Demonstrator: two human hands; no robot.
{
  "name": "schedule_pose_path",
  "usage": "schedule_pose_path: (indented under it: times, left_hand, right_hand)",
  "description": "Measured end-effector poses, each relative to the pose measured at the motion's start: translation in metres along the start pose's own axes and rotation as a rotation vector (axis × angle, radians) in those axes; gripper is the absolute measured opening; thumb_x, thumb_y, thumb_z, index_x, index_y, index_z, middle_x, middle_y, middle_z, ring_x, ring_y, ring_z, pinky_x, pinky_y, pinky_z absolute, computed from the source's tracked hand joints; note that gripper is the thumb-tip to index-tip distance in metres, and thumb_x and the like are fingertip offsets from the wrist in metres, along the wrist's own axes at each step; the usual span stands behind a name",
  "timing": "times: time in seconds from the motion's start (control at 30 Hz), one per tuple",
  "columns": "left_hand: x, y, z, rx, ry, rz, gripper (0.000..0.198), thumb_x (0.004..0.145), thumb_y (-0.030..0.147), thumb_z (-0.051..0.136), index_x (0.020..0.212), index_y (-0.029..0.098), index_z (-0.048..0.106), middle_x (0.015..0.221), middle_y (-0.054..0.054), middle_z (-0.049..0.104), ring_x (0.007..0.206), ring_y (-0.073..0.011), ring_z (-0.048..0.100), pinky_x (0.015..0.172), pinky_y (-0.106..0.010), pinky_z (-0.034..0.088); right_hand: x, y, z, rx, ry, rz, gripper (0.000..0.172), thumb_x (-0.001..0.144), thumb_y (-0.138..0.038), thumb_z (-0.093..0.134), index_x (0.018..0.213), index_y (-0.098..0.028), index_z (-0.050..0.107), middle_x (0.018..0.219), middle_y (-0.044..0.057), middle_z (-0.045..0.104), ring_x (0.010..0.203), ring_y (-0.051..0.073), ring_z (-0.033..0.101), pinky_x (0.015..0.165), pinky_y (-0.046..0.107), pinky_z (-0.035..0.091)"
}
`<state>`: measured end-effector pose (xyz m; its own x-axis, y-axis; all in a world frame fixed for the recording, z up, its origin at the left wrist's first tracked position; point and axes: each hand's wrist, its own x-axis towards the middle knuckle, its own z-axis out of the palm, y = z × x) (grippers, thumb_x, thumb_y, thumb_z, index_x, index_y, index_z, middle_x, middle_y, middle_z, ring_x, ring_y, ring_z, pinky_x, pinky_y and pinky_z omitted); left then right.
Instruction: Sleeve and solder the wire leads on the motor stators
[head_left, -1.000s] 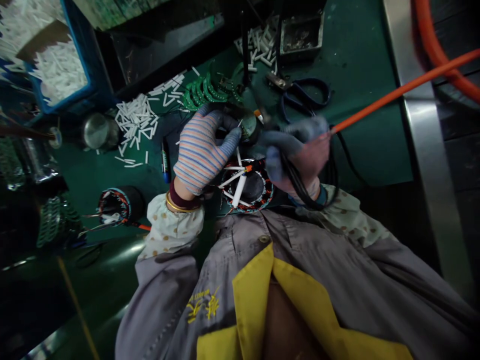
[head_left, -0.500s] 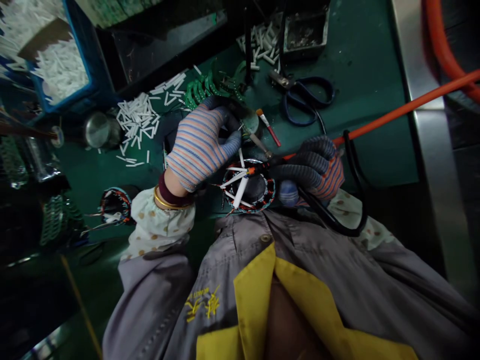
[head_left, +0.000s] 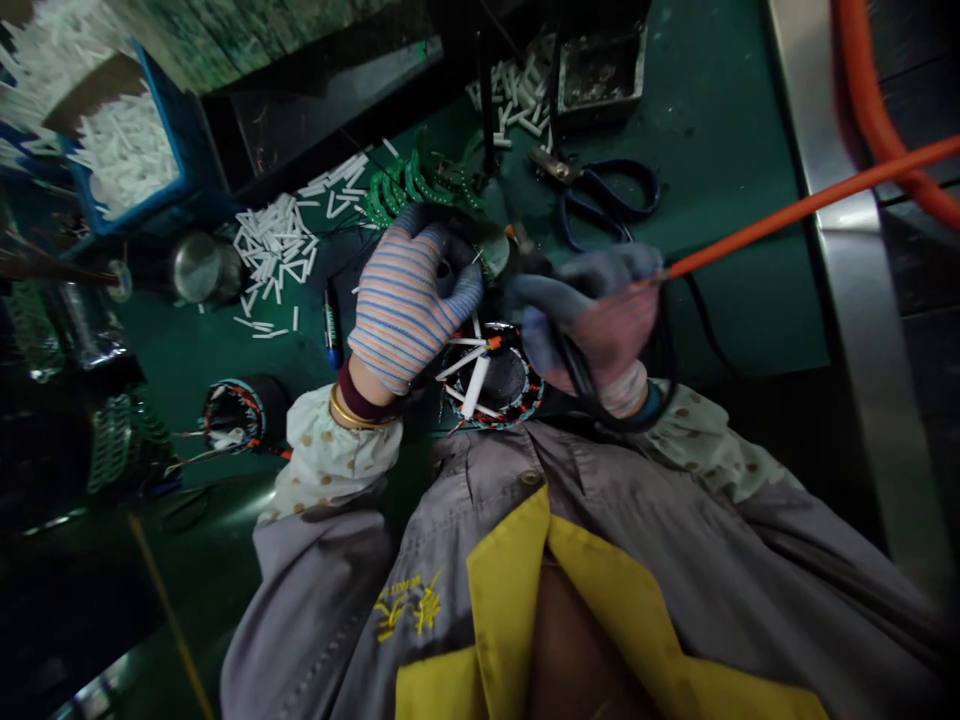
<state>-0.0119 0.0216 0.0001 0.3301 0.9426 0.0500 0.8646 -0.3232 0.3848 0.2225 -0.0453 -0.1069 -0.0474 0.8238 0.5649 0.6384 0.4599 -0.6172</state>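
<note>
My left hand [head_left: 416, 290], in a striped glove with dark fingertips, is closed in a pinch on a thin wire [head_left: 478, 257]. My right hand [head_left: 592, 315], gloved and smeared by motion, is curled around what looks like a soldering iron [head_left: 520, 240]. Its blurred metal shaft points up and left, and a black cord loops below the hand. Between and below both hands lies a wound stator [head_left: 534, 405], a ring with red and blue lacing. White sleeves [head_left: 474, 388] and an orange-ended lead lie across its opening.
White tubes [head_left: 274, 245] lie loose at left; a blue bin [head_left: 176, 185] holds more. Green curved parts [head_left: 394, 190], scissors [head_left: 604, 200] and a metal tray [head_left: 600, 75] are beyond my hands. A second stator [head_left: 262, 405] and a marker [head_left: 331, 330] lie left. An orange hose [head_left: 795, 210] crosses right.
My right hand has moved slightly left and turned, lifting the iron's shaft away from above the stator. My left hand has barely shifted and keeps its pinch. The marker is now more visible.
</note>
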Motion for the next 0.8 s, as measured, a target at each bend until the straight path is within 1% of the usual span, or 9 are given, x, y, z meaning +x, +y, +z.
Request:
schedule_pose_path:
  times: [0.07,0.17,0.27,0.33,0.43,0.53,0.67,0.73,0.8]
  left_hand:
    - [-0.001,-0.005,-0.003,-0.053,0.005,0.045,0.008,0.115,0.041,0.081,0.111,0.033,0.079,0.136,-0.010,0.084,0.130,-0.0402,0.080,0.117,-0.062,0.069]
    - [0.000,-0.016,-0.017,-0.120,-0.065,0.137,0.012,0.120,0.042,0.076,0.119,0.033,0.084,0.135,-0.007,0.086,0.127,-0.0360,0.082,0.116,-0.062,0.072]
    - [0.003,-0.022,-0.029,-0.140,-0.169,0.149,0.012,0.118,0.039,0.078,0.124,0.033,0.087,0.130,-0.008,0.088,0.129,-0.0379,0.084,0.118,-0.059,0.074]
    - [0.005,-0.022,-0.031,-0.110,-0.197,0.122,0.011,0.116,0.037,0.079,0.122,0.033,0.087,0.133,-0.010,0.088,0.132,-0.0399,0.085,0.119,-0.057,0.074]
    - [0.004,-0.020,-0.027,-0.075,-0.165,0.136,0.012,0.117,0.038,0.077,0.119,0.030,0.086,0.137,-0.011,0.086,0.130,-0.0404,0.084,0.118,-0.060,0.075]
    - [-0.002,-0.019,-0.019,-0.127,-0.099,0.168,0.013,0.118,0.039,0.075,0.117,0.030,0.084,0.137,-0.010,0.085,0.127,-0.0374,0.084,0.114,-0.061,0.076]
    - [-0.006,-0.017,-0.003,-0.103,-0.048,0.079,0.017,0.125,0.045,0.071,0.123,0.033,0.082,0.138,-0.006,0.084,0.135,-0.0341,0.078,0.123,-0.064,0.069]
    - [-0.004,-0.016,0.005,-0.072,-0.006,0.003,0.020,0.126,0.050,0.070,0.126,0.033,0.082,0.136,-0.006,0.085,0.140,-0.0365,0.076,0.128,-0.065,0.065]
    - [0.002,-0.016,0.007,-0.067,0.004,-0.035,0.021,0.121,0.055,0.073,0.124,0.037,0.082,0.131,-0.008,0.086,0.140,-0.0405,0.077,0.126,-0.065,0.064]
  right_hand:
    - [0.007,-0.002,0.002,-0.092,-0.078,0.001,0.054,0.122,-0.079,0.060,0.138,-0.036,0.089,0.119,0.012,0.073,0.115,0.036,0.065,0.102,0.055,0.050]
    - [0.015,-0.009,0.003,-0.138,-0.076,-0.026,0.055,0.123,-0.075,0.060,0.145,-0.033,0.088,0.129,0.014,0.075,0.119,0.036,0.066,0.103,0.054,0.052]
    - [0.019,-0.012,0.003,-0.141,-0.071,-0.018,0.051,0.123,-0.071,0.062,0.145,-0.033,0.089,0.126,0.013,0.076,0.117,0.036,0.066,0.103,0.053,0.053]
    - [0.021,-0.010,0.004,-0.138,-0.062,-0.018,0.056,0.124,-0.073,0.057,0.144,-0.033,0.090,0.123,0.012,0.075,0.116,0.035,0.067,0.103,0.055,0.053]
    - [0.027,-0.008,0.007,-0.149,-0.041,-0.029,0.064,0.125,-0.080,0.053,0.136,-0.031,0.092,0.121,0.011,0.074,0.116,0.035,0.069,0.106,0.059,0.054]
    - [0.031,-0.009,0.009,-0.165,-0.062,-0.039,0.056,0.122,-0.076,0.062,0.137,-0.031,0.091,0.122,0.012,0.076,0.119,0.036,0.069,0.108,0.059,0.057]
    - [0.022,-0.011,0.010,-0.148,-0.074,0.027,0.059,0.122,-0.075,0.057,0.139,-0.030,0.092,0.118,0.013,0.075,0.127,0.041,0.070,0.104,0.057,0.058]
    - [0.013,-0.011,0.009,-0.074,-0.015,0.025,0.065,0.125,-0.073,0.047,0.131,-0.029,0.095,0.109,0.012,0.071,0.122,0.040,0.073,0.100,0.057,0.056]
    - [0.005,-0.008,0.006,0.060,0.163,-0.095,0.057,0.125,-0.067,0.049,0.121,-0.032,0.094,0.098,0.008,0.067,0.106,0.033,0.072,0.093,0.052,0.053]
